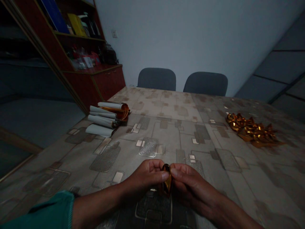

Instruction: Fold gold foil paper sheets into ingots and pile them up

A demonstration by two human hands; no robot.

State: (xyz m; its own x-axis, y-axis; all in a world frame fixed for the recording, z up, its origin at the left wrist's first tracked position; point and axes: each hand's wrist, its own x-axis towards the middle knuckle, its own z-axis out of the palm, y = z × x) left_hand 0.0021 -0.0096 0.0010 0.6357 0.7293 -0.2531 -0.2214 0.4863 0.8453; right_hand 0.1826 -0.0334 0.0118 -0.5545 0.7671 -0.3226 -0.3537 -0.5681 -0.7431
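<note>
My left hand (150, 175) and right hand (190, 181) pinch gold foil piece (167, 183) above near table (152, 144) edge; overtight grip may crease foil.

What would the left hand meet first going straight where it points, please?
The left hand would first meet the shiny folded piece it pinches, then probably the right hand; depth is unclear.

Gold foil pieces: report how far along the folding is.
Apparently done: the cluster of shaped gold pieces at the right of the table. In hand: one small gold piece, held by the left hand and right hand. Seemingly left: the bent-over sheets at the left, their number unclear.
</note>
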